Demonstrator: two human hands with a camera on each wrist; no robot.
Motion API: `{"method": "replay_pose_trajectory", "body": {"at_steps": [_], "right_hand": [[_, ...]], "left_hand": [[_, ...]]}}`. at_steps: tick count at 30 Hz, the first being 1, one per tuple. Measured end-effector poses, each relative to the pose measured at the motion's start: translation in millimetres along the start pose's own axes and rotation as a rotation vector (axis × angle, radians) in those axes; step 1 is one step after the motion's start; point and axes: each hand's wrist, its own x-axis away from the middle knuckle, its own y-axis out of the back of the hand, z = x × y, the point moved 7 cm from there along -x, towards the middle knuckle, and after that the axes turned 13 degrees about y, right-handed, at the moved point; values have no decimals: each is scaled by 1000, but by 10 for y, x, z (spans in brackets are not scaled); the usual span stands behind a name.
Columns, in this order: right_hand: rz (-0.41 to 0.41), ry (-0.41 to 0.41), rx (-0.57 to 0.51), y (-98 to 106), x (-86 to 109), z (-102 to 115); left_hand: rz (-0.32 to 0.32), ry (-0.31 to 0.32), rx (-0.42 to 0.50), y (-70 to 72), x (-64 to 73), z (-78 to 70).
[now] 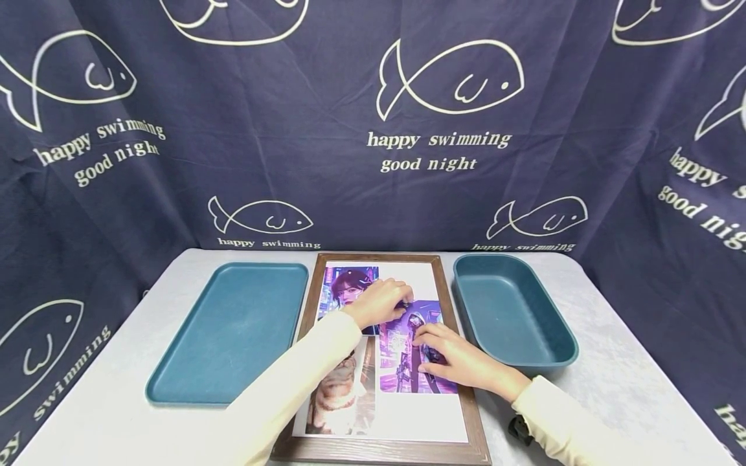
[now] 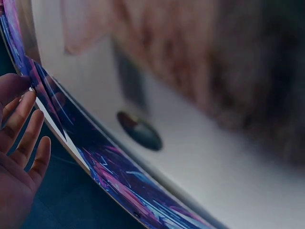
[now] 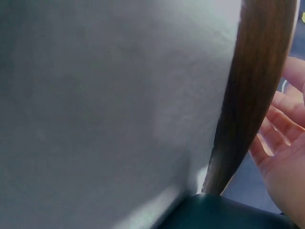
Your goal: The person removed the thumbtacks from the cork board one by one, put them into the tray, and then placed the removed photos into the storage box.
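A purple picture card (image 1: 401,359) of a hooded figure lies on the white backing of a brown wooden frame (image 1: 476,421). At the card's upper left edge is my left hand (image 1: 381,303), its fingers bent down; in the left wrist view the thumb and index fingertip (image 2: 31,95) meet at a card edge. My right hand (image 1: 457,359) rests on the card's right side with thumb and fingers spread. Left of it are a purple portrait picture (image 1: 350,285) and, lower down, a brownish cat-like picture (image 1: 338,404), partly covered by my left arm.
A flat blue-green tray (image 1: 233,330) lies left of the frame. To the right stands a deeper blue-green bin (image 1: 513,317). Everything sits on a pale table (image 1: 606,362), with a dark blue fish-print cloth (image 1: 326,129) hanging behind and at the sides.
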Motion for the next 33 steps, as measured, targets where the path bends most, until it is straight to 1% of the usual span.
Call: {"method": "replay_pose_trajectory", "body": {"at_steps": [5,10,17,22,30,33], "right_hand": [[-7,5,-4,7,1,5],[-5,-3,-12,4,0,-2],[-10,-22,-46,-10,7,-41],[-17,-20,-54,-12,7,-51],[-27,-1,-57,0,0,-27],[-28,-4,-64,9,-1,-20]], "left_hand": [[-17,-11,5,-27,-29,15],[-31,-16,24,-26,-63,21],[-19,-13,48,-42,-108,35],[-18,-12,36,-81,-155,51],[-2,-19,25,-67,-165,33],[-3,-27,5,-67,-170,20]]}}
